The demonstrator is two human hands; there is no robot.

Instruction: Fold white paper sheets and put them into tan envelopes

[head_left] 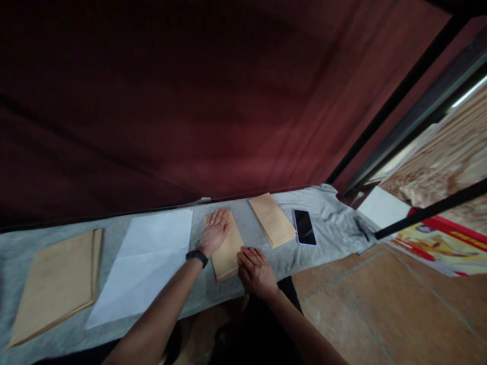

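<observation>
A folded brown paper piece (231,249), perhaps an envelope, lies on the grey cloth in front of me. My left hand (215,231), with a dark band at the wrist, rests flat on its upper left part, fingers stretched out. At the lower right edge of that paper is my right hand (259,271); its fingers are extended and slightly bent, the fingertips against the edge. To the right sits a small stack of similar folded brown papers (272,220). White sheets (146,263) with a crease across them lie left of my left hand.
Larger brown paper sheets (57,284) are stacked at the far left. A phone (305,227) lies right of the small stack. The narrow surface is covered by a grey cloth (335,223), with a dark red curtain (236,111) behind. Black frame bars (395,101) and a printed box (445,243) stand right.
</observation>
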